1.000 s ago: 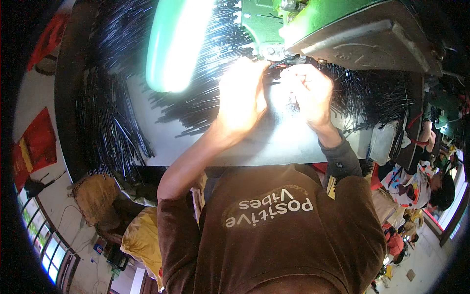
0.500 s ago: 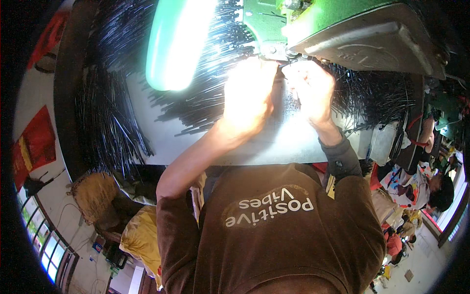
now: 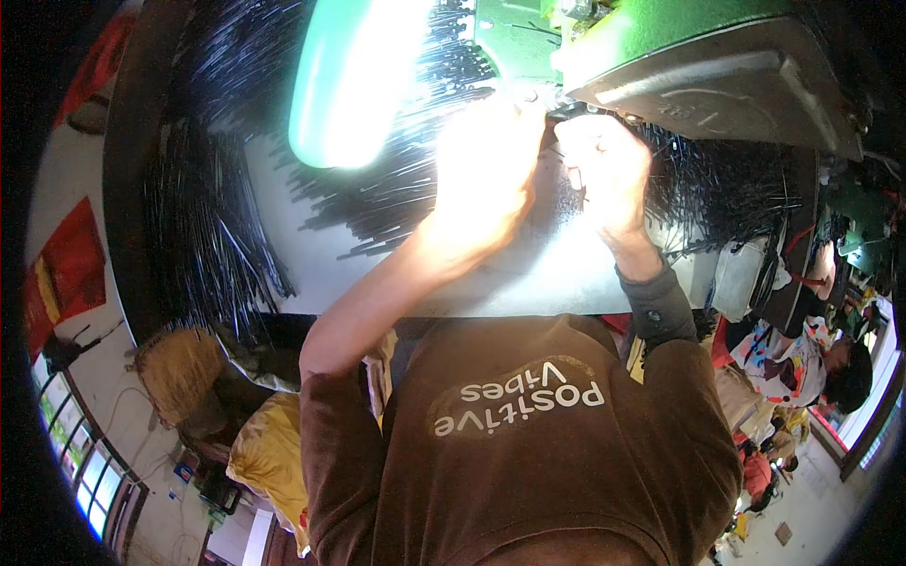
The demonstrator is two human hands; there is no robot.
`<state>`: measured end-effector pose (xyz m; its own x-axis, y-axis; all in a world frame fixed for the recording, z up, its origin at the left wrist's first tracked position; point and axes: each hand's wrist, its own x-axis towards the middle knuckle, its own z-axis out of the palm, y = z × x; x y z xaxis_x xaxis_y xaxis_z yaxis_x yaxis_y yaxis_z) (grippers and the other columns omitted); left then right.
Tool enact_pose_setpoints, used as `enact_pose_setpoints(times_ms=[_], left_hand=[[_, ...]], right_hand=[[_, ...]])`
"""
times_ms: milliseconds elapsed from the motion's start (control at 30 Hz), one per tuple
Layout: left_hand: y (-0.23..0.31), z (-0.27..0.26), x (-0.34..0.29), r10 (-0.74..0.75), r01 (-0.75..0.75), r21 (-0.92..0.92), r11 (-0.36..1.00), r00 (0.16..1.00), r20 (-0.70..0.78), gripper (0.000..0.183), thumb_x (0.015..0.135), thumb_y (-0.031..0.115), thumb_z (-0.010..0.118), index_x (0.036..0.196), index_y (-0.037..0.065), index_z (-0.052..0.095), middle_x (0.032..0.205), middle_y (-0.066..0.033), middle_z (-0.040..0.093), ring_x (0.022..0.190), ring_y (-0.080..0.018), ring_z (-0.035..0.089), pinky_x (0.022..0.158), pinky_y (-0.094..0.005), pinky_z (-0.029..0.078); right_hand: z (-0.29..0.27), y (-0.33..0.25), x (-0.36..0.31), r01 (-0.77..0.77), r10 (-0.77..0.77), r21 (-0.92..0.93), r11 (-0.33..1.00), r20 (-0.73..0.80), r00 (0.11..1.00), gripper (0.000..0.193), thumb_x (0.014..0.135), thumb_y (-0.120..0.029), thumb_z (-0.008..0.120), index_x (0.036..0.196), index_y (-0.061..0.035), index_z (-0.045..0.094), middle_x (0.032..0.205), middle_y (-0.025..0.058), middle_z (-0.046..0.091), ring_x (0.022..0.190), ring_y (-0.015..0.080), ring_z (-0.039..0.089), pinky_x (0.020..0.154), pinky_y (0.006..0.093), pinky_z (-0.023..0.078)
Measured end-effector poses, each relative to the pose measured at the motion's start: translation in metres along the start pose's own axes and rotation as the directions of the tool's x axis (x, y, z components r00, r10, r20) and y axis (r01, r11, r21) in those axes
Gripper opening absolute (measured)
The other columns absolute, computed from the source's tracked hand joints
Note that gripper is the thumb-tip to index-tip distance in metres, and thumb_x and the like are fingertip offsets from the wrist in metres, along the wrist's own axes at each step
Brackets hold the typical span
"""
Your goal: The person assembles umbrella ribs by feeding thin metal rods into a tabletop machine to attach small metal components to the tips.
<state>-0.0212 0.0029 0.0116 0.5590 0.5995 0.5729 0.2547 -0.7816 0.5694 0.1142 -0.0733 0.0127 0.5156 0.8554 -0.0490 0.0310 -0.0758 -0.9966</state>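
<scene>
My left hand (image 3: 486, 165) is at the front of a green machine (image 3: 519, 42), its fingers drawn together near the small metal working part (image 3: 536, 94). Glare washes out its fingertips and whatever is between them. Beside it, a small gap to the right, my right hand (image 3: 612, 170) has its fingers curled into a pinch just under the machine's dark metal cover (image 3: 717, 90); I cannot make out what it holds. Thin black wire-like strands (image 3: 377, 189) lie in a bundle left of my left hand, and more strands (image 3: 722, 184) lie right of my right hand.
A bright green-cased lamp (image 3: 330, 104) hangs over the light worktop (image 3: 396, 297). Another heap of black strands (image 3: 212, 222) covers the left side. A pale box (image 3: 738, 274) stands at the right edge. A yellow sack (image 3: 269, 448) is low left; another person (image 3: 802, 358) sits at right.
My left hand has risen slightly toward the machine's working part. My right hand has shifted slightly right, its fingers curled more tightly, so the gap between my hands is wider.
</scene>
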Motion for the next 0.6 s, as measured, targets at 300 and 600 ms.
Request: enact_pose_setpoints(times_ms=[300, 600], left_hand=[[-0.008, 0.01, 0.009, 0.051, -0.051, 0.005, 0.999, 0.997, -0.064, 0.024, 0.073, -0.01, 0.055, 0.094, 0.0, 0.058, 0.076, -0.0131, 0.048, 0.064, -0.0274, 0.05, 0.056, -0.0349, 0.043], [-0.009, 0.012, 0.008, 0.061, -0.064, -0.03, 0.998, 0.995, -0.078, 0.022, 0.073, -0.008, 0.057, 0.093, -0.001, 0.057, 0.075, -0.0128, 0.047, 0.063, -0.0274, 0.05, 0.054, -0.0351, 0.042]], right_hand=[[-0.004, -0.004, 0.011, -0.094, 0.095, 0.112, 0.989, -0.002, 0.995, 0.018, 0.083, -0.015, 0.069, 0.083, 0.0027, 0.067, 0.062, 0.002, 0.059, 0.05, 0.0039, 0.049, 0.045, 0.0179, 0.037], [-0.003, -0.004, 0.009, -0.066, 0.068, 0.065, 0.996, -0.04, 0.997, 0.019, 0.082, -0.014, 0.069, 0.087, 0.0044, 0.066, 0.063, 0.0035, 0.059, 0.05, 0.0051, 0.05, 0.045, 0.018, 0.038]])
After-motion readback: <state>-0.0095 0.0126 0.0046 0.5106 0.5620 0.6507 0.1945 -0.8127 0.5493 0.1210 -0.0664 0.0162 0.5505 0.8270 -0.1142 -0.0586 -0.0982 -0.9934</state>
